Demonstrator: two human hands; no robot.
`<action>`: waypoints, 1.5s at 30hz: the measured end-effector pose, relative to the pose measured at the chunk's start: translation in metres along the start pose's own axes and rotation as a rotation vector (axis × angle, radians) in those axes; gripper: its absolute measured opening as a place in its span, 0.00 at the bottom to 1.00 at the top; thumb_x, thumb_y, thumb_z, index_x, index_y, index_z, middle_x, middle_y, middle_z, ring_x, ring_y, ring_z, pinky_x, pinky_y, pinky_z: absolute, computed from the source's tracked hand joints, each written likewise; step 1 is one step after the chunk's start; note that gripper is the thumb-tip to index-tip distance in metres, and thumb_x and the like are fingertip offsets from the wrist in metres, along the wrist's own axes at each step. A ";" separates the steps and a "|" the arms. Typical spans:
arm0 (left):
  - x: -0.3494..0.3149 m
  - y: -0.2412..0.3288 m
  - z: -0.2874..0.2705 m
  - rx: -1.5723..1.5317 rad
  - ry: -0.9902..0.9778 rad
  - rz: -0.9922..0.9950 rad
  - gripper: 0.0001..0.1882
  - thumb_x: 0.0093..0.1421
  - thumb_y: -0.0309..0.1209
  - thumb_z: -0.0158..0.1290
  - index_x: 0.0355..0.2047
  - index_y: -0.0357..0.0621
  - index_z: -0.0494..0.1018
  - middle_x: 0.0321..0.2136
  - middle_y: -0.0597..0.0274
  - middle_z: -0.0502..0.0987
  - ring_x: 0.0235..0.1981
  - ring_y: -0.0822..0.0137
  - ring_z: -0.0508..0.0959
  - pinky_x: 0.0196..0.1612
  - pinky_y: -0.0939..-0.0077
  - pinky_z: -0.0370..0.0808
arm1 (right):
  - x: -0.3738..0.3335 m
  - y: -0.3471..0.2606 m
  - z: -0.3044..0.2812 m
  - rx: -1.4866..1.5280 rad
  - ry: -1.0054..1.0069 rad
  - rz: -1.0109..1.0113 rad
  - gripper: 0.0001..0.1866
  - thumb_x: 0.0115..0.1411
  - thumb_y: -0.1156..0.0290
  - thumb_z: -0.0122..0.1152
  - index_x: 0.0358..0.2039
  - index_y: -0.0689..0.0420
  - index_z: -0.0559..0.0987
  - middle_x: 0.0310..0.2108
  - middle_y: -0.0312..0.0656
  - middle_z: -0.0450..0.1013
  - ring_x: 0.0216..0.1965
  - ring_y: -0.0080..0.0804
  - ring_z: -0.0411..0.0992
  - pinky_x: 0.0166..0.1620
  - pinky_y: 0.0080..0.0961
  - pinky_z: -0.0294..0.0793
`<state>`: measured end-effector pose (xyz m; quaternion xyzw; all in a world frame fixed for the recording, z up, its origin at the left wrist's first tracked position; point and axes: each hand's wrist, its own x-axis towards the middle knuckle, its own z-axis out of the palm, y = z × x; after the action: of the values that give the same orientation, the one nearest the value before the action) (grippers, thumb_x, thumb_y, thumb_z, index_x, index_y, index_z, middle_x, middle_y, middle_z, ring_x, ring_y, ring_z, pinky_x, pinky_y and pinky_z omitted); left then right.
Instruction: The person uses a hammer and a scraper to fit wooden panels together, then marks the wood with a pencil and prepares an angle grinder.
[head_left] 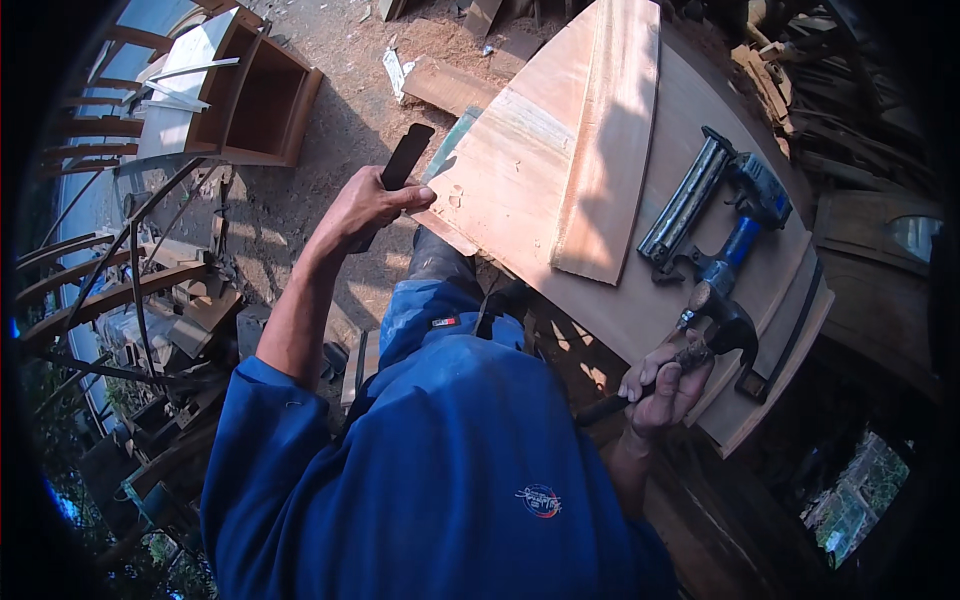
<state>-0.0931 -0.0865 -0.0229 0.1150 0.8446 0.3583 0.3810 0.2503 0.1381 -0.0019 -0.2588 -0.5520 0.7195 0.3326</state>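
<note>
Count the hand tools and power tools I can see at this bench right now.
3: a dark flat chisel in the left hand, a hammer in the right hand, and a blue nail gun lying on the wooden panel. Clutter may hide more.

The person is wearing a bright blue shirt with short sleeves, a small round emblem on the chest and a small red tag near the collar. Both forearms are bare.

One hammer, one blue nail gun, one dark flat bar, two wooden boards, one open wooden cabinet.
</note>
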 end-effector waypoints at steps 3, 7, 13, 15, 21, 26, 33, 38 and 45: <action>-0.004 0.008 0.000 0.147 0.039 0.022 0.25 0.55 0.53 0.66 0.24 0.40 0.78 0.15 0.72 0.69 0.17 0.78 0.67 0.20 0.74 0.59 | -0.004 -0.001 -0.002 0.001 0.009 0.026 0.28 0.67 0.65 0.55 0.60 0.66 0.57 0.23 0.36 0.63 0.13 0.16 0.57 0.15 0.15 0.64; -0.002 0.001 -0.003 0.131 0.018 -0.022 0.26 0.56 0.54 0.66 0.18 0.44 0.74 0.12 0.73 0.65 0.13 0.79 0.62 0.16 0.75 0.54 | -0.008 0.001 -0.004 0.014 -0.038 0.036 0.29 0.67 0.66 0.56 0.61 0.67 0.57 0.23 0.36 0.63 0.13 0.17 0.57 0.15 0.16 0.63; -0.006 0.004 -0.013 0.039 -0.072 0.037 0.24 0.58 0.52 0.64 0.22 0.44 0.75 0.14 0.73 0.68 0.16 0.80 0.64 0.19 0.77 0.58 | -0.011 0.003 -0.011 0.099 -0.014 0.034 0.30 0.67 0.69 0.56 0.62 0.67 0.56 0.23 0.36 0.63 0.13 0.17 0.57 0.16 0.16 0.63; -0.006 0.004 -0.015 0.202 -0.033 0.029 0.22 0.59 0.50 0.64 0.26 0.43 0.77 0.16 0.72 0.70 0.18 0.80 0.67 0.22 0.77 0.62 | -0.011 0.005 -0.016 0.110 0.021 0.049 0.30 0.67 0.69 0.56 0.63 0.67 0.55 0.23 0.37 0.63 0.13 0.17 0.57 0.16 0.16 0.63; 0.002 0.025 -0.022 0.388 -0.123 -0.052 0.15 0.61 0.42 0.62 0.31 0.42 0.79 0.17 0.73 0.70 0.19 0.79 0.68 0.23 0.77 0.64 | -0.006 0.002 -0.016 0.167 0.065 0.060 0.32 0.67 0.68 0.56 0.65 0.65 0.54 0.22 0.37 0.63 0.13 0.18 0.57 0.16 0.17 0.64; -0.009 0.048 -0.033 0.383 -0.122 -0.016 0.16 0.61 0.44 0.62 0.32 0.41 0.79 0.19 0.68 0.74 0.22 0.78 0.71 0.26 0.77 0.66 | -0.003 -0.002 -0.016 0.149 0.062 0.063 0.33 0.67 0.67 0.57 0.65 0.65 0.54 0.22 0.37 0.63 0.12 0.19 0.57 0.15 0.18 0.63; -0.038 0.048 0.007 0.499 0.195 0.239 0.14 0.61 0.35 0.60 0.43 0.40 0.78 0.36 0.54 0.81 0.40 0.59 0.82 0.43 0.65 0.76 | 0.001 -0.001 -0.018 0.147 0.053 0.083 0.34 0.66 0.67 0.59 0.65 0.66 0.54 0.23 0.38 0.64 0.12 0.19 0.58 0.15 0.18 0.63; -0.092 0.034 0.057 0.826 0.062 0.438 0.21 0.60 0.26 0.54 0.55 0.44 0.74 0.46 0.53 0.73 0.34 0.50 0.81 0.38 0.58 0.78 | 0.002 0.002 -0.018 0.147 0.031 0.103 0.34 0.65 0.69 0.59 0.65 0.65 0.54 0.23 0.37 0.64 0.12 0.19 0.58 0.15 0.18 0.63; -0.079 0.016 0.064 0.892 0.154 0.659 0.20 0.61 0.29 0.52 0.55 0.47 0.73 0.47 0.55 0.70 0.41 0.60 0.78 0.41 0.65 0.74 | 0.006 -0.001 -0.013 0.117 0.005 0.162 0.33 0.65 0.69 0.59 0.64 0.66 0.55 0.23 0.37 0.63 0.13 0.18 0.57 0.15 0.18 0.63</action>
<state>0.0059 -0.0788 0.0039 0.4966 0.8590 0.0736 0.1004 0.2560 0.1507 -0.0042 -0.2843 -0.4856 0.7744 0.2892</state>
